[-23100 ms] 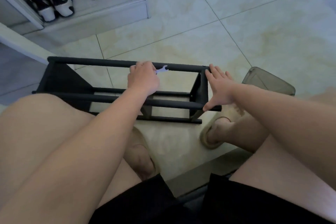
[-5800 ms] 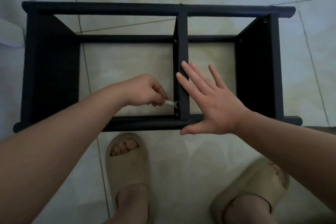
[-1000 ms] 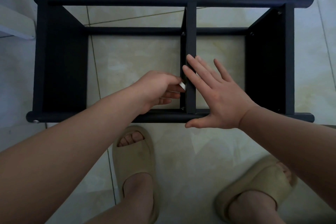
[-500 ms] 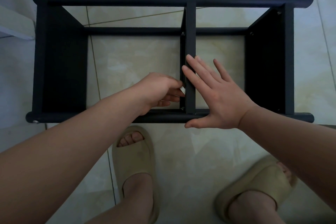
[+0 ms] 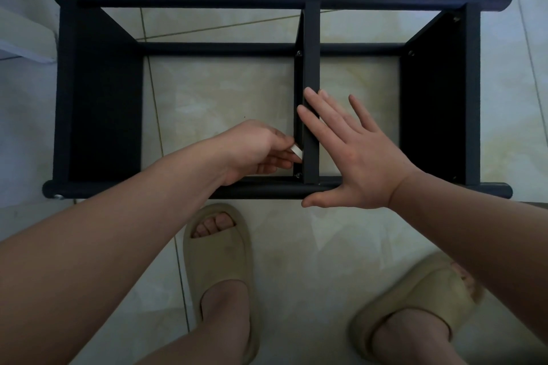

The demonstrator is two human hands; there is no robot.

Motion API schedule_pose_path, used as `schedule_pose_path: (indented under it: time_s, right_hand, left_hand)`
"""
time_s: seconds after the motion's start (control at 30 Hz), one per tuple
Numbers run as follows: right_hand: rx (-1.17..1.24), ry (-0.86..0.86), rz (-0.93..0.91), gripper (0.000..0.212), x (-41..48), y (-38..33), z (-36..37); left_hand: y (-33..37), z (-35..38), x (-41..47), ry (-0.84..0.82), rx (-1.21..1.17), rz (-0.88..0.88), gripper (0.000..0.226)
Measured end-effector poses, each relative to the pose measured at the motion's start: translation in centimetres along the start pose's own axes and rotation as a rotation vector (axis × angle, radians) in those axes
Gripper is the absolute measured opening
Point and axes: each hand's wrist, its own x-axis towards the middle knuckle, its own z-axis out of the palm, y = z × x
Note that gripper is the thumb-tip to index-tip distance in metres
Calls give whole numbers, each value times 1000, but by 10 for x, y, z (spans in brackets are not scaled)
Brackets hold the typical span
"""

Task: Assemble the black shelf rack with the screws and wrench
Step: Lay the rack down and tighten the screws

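Silver wrench [image 5: 297,152] between left fingers [image 5: 277,160]

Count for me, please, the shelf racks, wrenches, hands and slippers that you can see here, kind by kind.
Black shelf rack: 1
Wrench: 1
Hands: 2 (left hand grips the wrench, right hand rests flat on the rack)
Beige slippers: 2 (left slipper, right slipper)
Total: 6

One camera sits on the person's head. It looks straight down from close above the left hand [image 5: 252,151] and the right hand [image 5: 355,163], with the floor [image 5: 222,98] under both.
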Motion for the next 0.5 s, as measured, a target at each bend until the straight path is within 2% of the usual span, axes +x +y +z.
schedule_pose_path:
  time_s: [0.2,0.5]
  right_hand:
    - [4,-8,-1,126,0,1,1]
    - [5,-11,2,125,0,0,0]
  left_hand:
    - [-3,-10,2,-79,31,31,17]
    - [-10,-22,-2,-151,209,85,17]
